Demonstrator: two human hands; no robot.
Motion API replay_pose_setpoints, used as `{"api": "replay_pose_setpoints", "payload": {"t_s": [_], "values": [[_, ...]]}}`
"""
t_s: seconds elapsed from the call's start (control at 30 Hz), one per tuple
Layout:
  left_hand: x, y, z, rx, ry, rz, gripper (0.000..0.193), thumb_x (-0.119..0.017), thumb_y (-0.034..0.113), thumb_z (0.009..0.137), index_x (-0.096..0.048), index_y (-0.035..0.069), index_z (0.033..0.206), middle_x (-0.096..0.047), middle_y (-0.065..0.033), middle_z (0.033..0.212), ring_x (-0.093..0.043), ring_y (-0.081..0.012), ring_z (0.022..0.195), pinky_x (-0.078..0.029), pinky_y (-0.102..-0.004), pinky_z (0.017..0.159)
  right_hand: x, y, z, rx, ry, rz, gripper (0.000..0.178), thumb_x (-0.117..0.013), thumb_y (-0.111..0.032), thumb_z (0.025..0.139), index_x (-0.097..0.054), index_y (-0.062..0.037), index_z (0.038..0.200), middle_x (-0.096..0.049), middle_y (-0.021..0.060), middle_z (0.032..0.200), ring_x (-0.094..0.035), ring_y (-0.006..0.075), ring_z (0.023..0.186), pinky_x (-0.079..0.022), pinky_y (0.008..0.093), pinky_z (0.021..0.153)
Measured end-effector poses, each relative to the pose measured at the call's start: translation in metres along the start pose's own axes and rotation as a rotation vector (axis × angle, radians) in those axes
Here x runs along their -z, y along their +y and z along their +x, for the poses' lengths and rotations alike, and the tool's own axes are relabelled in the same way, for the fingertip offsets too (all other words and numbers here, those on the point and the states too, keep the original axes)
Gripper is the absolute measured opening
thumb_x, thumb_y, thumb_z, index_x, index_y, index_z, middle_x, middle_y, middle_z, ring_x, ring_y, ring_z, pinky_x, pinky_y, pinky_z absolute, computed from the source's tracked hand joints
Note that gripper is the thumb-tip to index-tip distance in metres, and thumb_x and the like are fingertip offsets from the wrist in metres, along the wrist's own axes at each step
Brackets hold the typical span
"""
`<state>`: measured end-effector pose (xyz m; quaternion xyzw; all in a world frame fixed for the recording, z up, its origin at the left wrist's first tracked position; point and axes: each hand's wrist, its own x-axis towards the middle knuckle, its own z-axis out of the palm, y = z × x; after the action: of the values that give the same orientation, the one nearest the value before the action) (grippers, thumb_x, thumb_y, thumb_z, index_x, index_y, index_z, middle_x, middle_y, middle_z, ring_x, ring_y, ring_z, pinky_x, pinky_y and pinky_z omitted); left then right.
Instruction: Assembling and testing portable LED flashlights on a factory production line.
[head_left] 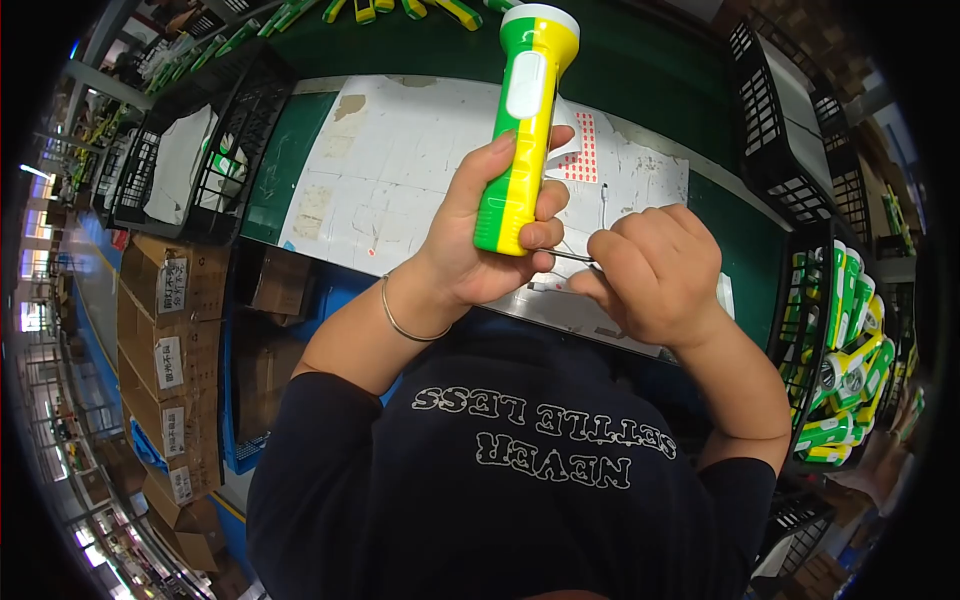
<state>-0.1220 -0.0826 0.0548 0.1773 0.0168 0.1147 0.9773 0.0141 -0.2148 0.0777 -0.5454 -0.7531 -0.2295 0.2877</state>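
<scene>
A green and yellow flashlight with a white head rim and a pale switch panel stands nearly upright, head up. My left hand is wrapped round its lower body, thumb on the green side. To the right, my right hand is closed in a pinch. From between its fingers a thin dark cord runs to the flashlight's lower end by my left fingertips. Whether the cord enters the flashlight is hidden by the fingers. Behind the hands, a sheet of small red stickers lies on the white work board.
A white cable lies on the board. Black baskets flank the bench, the lower right one filled with flashlights. More flashlights sit on the green surface at the far side. Cardboard boxes stand at left.
</scene>
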Motion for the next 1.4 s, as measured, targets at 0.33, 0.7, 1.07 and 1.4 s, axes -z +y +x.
{"api": "replay_pose_setpoints", "payload": {"t_s": [0.33,0.7,1.07,1.4], "values": [[-0.011,0.001,0.001,-0.160,0.044,0.502,0.060,-0.041,0.043,0.091,-0.027,0.003,0.134,-0.047,-0.0065,0.072,-0.050,-0.0139,0.051,-0.050,-0.0265,0.047,0.013,-0.007,0.007,-1.262,-0.589,1.665,0.042,-0.043,-0.040,0.095,-0.050,-0.0075,0.069,-0.038,-0.0022,0.050,-0.033,0.0071,0.045,-0.028,0.0219,0.043],[-0.014,0.002,-0.002,-0.233,0.014,0.487,0.072,-0.030,0.059,0.091,-0.023,0.003,0.135,-0.047,-0.0071,0.073,-0.050,-0.0125,0.050,-0.053,-0.0276,0.044,0.002,-0.008,0.002,-0.644,-0.260,0.812,0.017,-0.058,-0.021,0.088,-0.056,-0.0055,0.080,-0.050,0.0031,0.054,-0.053,0.0140,0.050,-0.040,0.0261,0.048],[-0.010,-0.002,-0.006,-0.184,-0.021,0.722,0.092,-0.036,0.070,0.081,-0.018,-0.001,0.137,-0.049,-0.0073,0.070,-0.049,-0.0113,0.045,-0.046,-0.0233,0.040,-0.001,0.000,0.002,-1.247,-0.772,1.828,0.031,-0.050,-0.029,0.093,-0.054,-0.0038,0.077,-0.043,-0.0036,0.053,-0.033,0.0041,0.043,-0.027,0.0187,0.041],[-0.007,0.003,-0.011,-0.212,-0.017,0.731,0.092,-0.038,0.070,0.081,-0.018,-0.001,0.137,-0.049,-0.0076,0.072,-0.051,-0.0131,0.046,-0.048,-0.0241,0.043,-0.001,0.000,0.002,-1.114,-0.728,1.741,0.030,-0.049,-0.027,0.093,-0.054,-0.0030,0.076,-0.043,-0.0030,0.051,-0.034,0.0036,0.043,-0.027,0.0190,0.041]]}}
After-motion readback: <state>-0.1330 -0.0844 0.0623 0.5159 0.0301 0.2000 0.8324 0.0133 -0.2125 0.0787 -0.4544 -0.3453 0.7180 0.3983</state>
